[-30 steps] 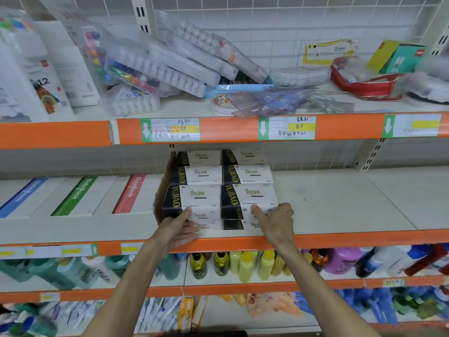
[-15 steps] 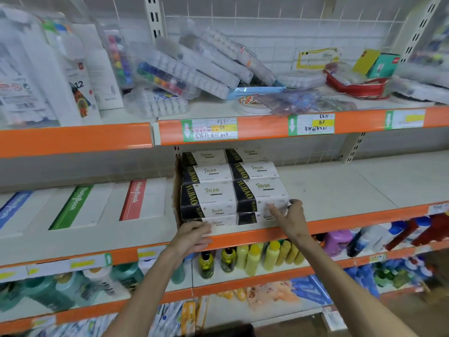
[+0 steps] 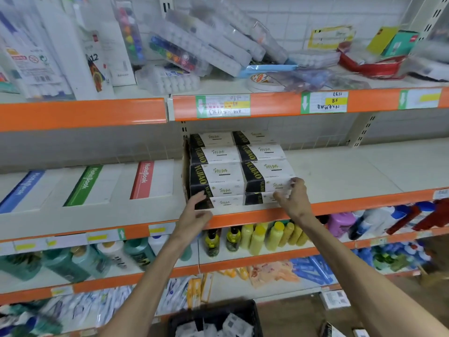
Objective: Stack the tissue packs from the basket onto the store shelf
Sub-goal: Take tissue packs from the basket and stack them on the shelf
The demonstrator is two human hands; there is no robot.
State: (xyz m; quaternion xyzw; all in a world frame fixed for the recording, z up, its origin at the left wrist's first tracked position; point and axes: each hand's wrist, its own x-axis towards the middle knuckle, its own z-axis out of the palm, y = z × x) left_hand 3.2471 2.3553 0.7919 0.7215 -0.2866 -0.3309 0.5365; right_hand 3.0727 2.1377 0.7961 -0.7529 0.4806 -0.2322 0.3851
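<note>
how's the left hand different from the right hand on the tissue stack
The left hand has straight fingers laid against the front of the left tissue column; the right hand has curled fingers gripping the right tissue column at its outer corner. The left hand sits lower, near the shelf edge; the right hand higher. Both reach the stack's front row.
</note>
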